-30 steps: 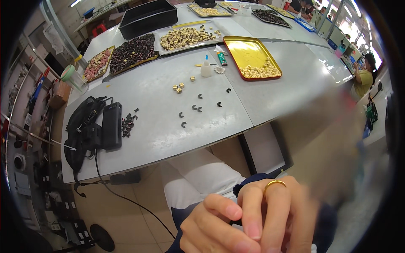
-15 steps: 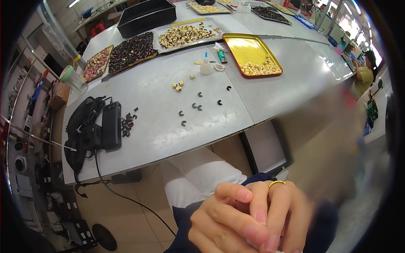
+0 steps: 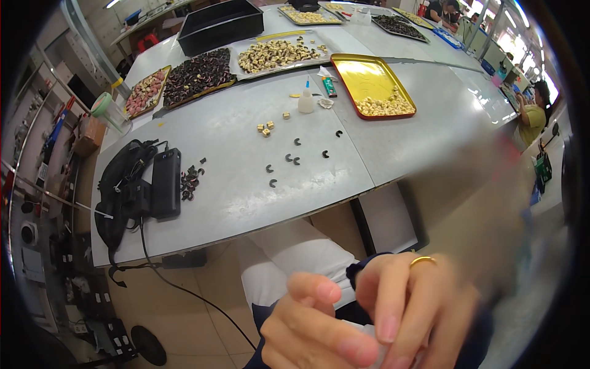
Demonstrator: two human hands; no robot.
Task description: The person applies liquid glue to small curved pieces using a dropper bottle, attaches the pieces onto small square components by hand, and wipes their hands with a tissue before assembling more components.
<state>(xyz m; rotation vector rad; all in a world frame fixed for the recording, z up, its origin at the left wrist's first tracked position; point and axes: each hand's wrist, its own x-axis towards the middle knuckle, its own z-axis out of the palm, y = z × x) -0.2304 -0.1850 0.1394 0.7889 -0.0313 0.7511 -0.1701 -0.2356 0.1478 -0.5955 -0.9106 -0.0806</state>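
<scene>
My left hand (image 3: 310, 329) and my right hand (image 3: 409, 301) are close together at the lower edge, in front of my lap and off the table. My right hand wears a gold-coloured ring (image 3: 423, 261). Fingers on both hands are bent inward and their tips meet low in the picture. A pale bit of something shows between them, too hidden to name. On the table beyond lie several small black C-shaped pieces (image 3: 297, 161) and several small gold-coloured pieces (image 3: 266, 132).
A white dropper bottle (image 3: 305, 102) and a green lighter (image 3: 330, 87) stand near a gold tray (image 3: 376, 64). Trays of gold pieces (image 3: 276, 55) and dark pieces (image 3: 200, 77) line the back. Black box (image 3: 221, 31) behind; power bank (image 3: 166, 184) and cable left. A person (image 3: 531, 117) sits at right.
My hands have loosened and drawn slightly apart, with the left index finger lifting off the right-hand fingers. The table has shifted slightly in the view; its things lie as before.
</scene>
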